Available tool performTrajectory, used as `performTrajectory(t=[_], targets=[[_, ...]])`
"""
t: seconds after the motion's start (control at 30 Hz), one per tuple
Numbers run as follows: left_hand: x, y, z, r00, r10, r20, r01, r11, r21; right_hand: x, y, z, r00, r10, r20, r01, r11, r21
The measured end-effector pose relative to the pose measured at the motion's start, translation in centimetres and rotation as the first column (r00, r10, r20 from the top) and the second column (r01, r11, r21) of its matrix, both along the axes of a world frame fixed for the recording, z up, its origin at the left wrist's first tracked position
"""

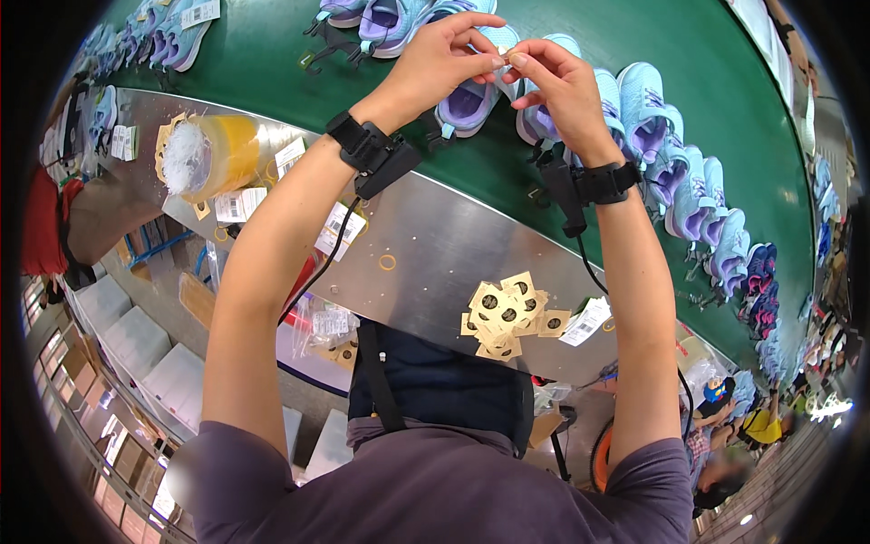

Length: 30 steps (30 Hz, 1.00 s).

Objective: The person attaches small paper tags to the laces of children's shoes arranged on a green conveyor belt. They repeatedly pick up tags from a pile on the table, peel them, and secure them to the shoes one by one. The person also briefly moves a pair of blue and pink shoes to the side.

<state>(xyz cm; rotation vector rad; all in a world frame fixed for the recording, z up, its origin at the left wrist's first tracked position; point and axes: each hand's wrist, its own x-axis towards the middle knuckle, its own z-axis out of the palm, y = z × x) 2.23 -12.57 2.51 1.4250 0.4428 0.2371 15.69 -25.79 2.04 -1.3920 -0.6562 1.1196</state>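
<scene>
My left hand [442, 65] and my right hand [560, 92] meet over the green belt [580, 227], thumbs and forefingers pinched together fingertip to fingertip. Whatever small thing sits between them is mostly hidden by the fingers. Right below the hands are light blue sneakers with lilac linings; one sneaker [465, 107] lies under my left fingers. To the right of my right hand another light blue sneaker [645, 113] stands in a long row on the belt. Nearer my body, a pile of small tan square stickers [507, 313] with dark round prints lies on the metal ledge [426, 245].
A yellow tape-wrapped container [231, 150] with white fluffy strands stands on the ledge at left. White labels [340, 228] and a yellow rubber band [388, 262] lie nearby. Grey bins [136, 331] stand at lower left. Other people work along the belt's sides.
</scene>
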Motion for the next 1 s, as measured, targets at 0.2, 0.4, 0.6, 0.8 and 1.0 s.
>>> performTrajectory(t=[0.2, 0.4, 0.6, 0.8, 1.0], targets=[[-0.2, 0.1, 0.1, 0.999, 0.03, -0.031, -0.031, 0.999, -0.025, -0.1, 0.4, 0.1, 0.995, 0.02, 0.095, -0.019, 1.0, -0.008], [-0.9, 0.3, 0.2, 0.998, 0.057, -0.037, -0.06, 0.995, -0.076, -1.2, 1.6, 1.2, 0.91, 0.079, 0.407, -0.047, 0.995, -0.087], [-2.0, -4.5, 3.0, 0.98, 0.19, 0.055, -0.154, 0.557, 0.816, -1.6, -3.6, 3.8, 0.888, -0.267, 0.374, 0.203, 0.958, 0.203], [-10.6, -17.2, -0.2, 0.876, -0.464, -0.131, 0.408, 0.571, 0.712, -4.6, -24.7, 6.0, 0.8, -0.415, 0.433, 0.557, 0.782, -0.279], [-10.9, -19.5, -0.9, 0.845, -0.489, -0.217, 0.489, 0.539, 0.686, -12.4, -35.3, 2.3, 0.625, 0.155, 0.765, 0.614, 0.509, -0.604]])
